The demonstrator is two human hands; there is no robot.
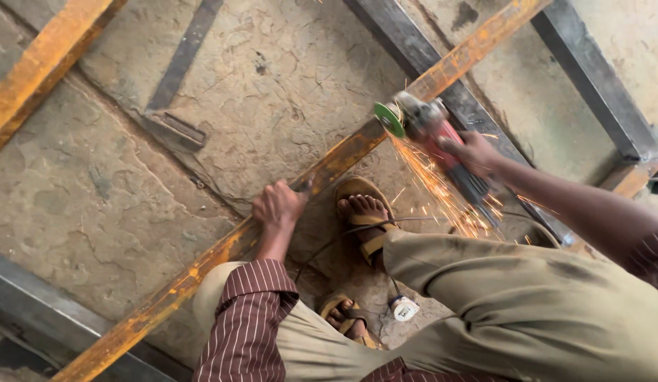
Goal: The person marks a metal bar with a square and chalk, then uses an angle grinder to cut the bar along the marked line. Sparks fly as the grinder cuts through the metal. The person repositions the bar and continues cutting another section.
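While the right hand (476, 152) is wrapped tight round the red grinder (442, 145), its green disc (390, 119) sits on the rusty bar (343, 157) just ahead of that hand, sparks (442, 194) spraying back under it. Left hand (279, 205) is closed down on the same bar, further along toward the body. Sandalled foot (364, 212) sits right beside that hand on the concrete floor (272, 78), cord (357, 230) trailing across it.

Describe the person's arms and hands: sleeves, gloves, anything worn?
Both hands are bare, with no gloves: left hand, right hand. The left sleeve is maroon with thin pale stripes, pushed up near the elbow. The right sleeve matches and leaves the forearm uncovered. No watch or rings are visible.
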